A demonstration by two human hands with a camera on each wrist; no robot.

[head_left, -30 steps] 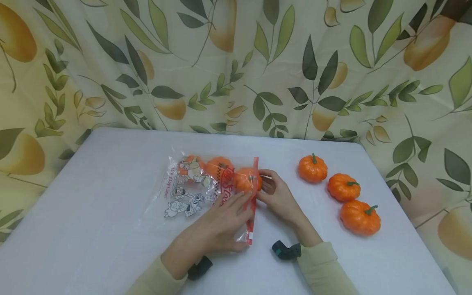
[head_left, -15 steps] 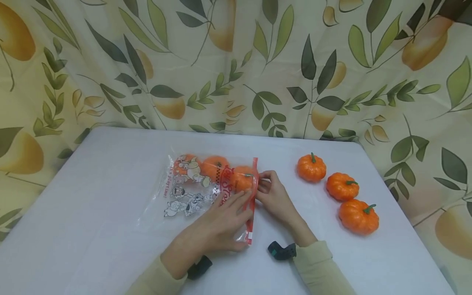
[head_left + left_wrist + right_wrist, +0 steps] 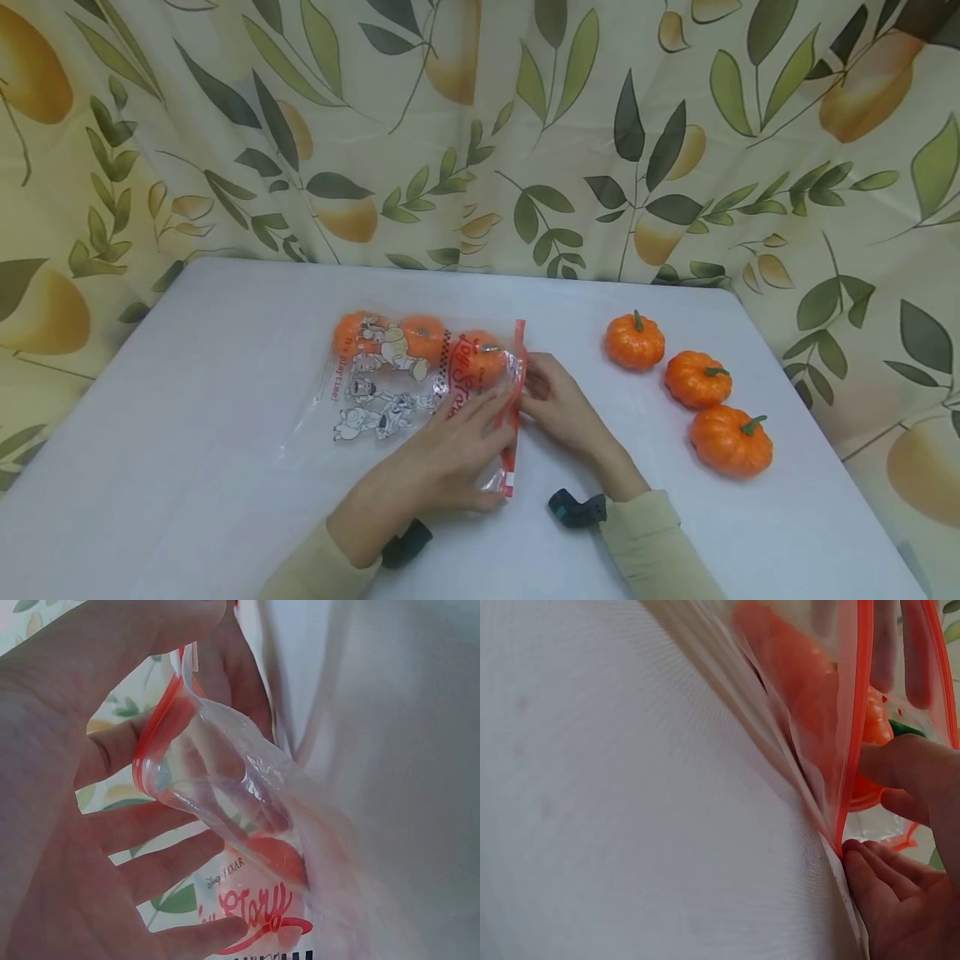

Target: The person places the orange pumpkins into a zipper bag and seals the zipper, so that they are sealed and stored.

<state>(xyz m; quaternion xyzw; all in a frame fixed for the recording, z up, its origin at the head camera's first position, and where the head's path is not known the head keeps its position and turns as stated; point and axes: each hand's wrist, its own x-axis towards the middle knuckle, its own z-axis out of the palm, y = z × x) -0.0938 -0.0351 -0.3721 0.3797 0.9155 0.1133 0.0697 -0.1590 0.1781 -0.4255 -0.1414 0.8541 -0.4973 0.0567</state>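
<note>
A clear zip bag [image 3: 408, 408] with cartoon prints and a red-edged mouth lies on the table. Three orange toy pumpkins rest in a row inside it: a left one [image 3: 351, 335], a middle one [image 3: 422, 340] and one nearest the mouth [image 3: 483, 363]. My left hand [image 3: 450, 454] holds the bag at the mouth, fingers spread over the film and thumb by the near corner. The left wrist view shows the red rim [image 3: 154, 746] held apart. At the mouth is my right hand [image 3: 566, 408], one finger against the nearest pumpkin [image 3: 876, 724], other fingertips touching the rim; part of this hand is hidden.
Three more toy pumpkins stand right of the bag: a far one [image 3: 635, 342], a middle one [image 3: 697, 380] and a near one [image 3: 731, 442]. The white table [image 3: 187, 417] ends at a leaf-and-fruit patterned curtain [image 3: 480, 150]. Dark wrist cameras sit under both forearms.
The pumpkins in the bag have slid left, deeper inside; the nearest has gone fully past the red rim. My right fingers have followed it slightly. The left hand has stayed in place.
</note>
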